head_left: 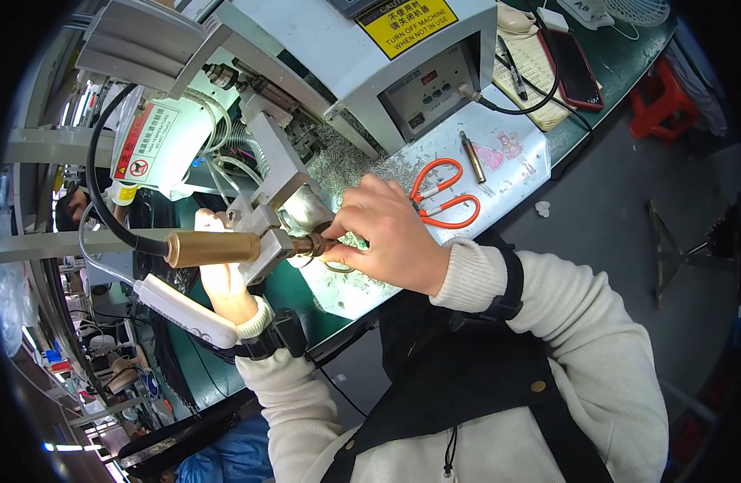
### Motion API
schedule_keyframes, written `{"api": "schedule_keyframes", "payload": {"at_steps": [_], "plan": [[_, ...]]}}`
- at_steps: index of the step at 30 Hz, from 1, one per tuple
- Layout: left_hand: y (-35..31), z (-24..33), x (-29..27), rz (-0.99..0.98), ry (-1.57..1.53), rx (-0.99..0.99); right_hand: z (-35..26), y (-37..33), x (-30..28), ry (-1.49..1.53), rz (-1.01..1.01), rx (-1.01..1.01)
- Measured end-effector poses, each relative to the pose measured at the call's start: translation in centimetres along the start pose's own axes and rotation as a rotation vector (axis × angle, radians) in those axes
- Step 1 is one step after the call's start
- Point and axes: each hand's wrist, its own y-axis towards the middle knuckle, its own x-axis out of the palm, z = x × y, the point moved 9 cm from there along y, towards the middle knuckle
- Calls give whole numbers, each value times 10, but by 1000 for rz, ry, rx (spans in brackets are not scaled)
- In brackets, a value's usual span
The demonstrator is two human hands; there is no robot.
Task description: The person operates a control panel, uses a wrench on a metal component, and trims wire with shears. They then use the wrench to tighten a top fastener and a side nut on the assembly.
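Observation:
My right hand (387,233) pinches a small dark part (316,244) held at the tip of a brass-coloured tool (212,248) that sits in a metal clamp (264,241) on the grey machine (322,48). My left hand (225,282) reaches under the clamp and the brass tool; most of it is hidden, so I cannot see what its fingers hold. A black cable (105,217) runs from the back of the brass tool.
Orange-handled scissors (443,193) and a small metal rod (472,157) lie on the white mat (507,153) by the machine. A phone in a red case (576,68), a notepad with pen, a white fan and a red stool (656,101) are to the right.

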Motion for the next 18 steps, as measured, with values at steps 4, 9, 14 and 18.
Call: {"api": "schedule_keyframes", "payload": {"at_steps": [4, 9, 14, 18], "plan": [[-6, -4, -3, 196, 41, -110, -2, 1, -3, -33, 14, -4], [-7, -4, -13, 233, 195, -67, -2, 3, 1, -16, -11, -53], [1, -16, -21, 206, -70, -180, -3, 5, 3, -20, -60, -83], [-2, -9, -10, 200, -17, -118, -6, 4, 0, -99, -25, -75]]}}
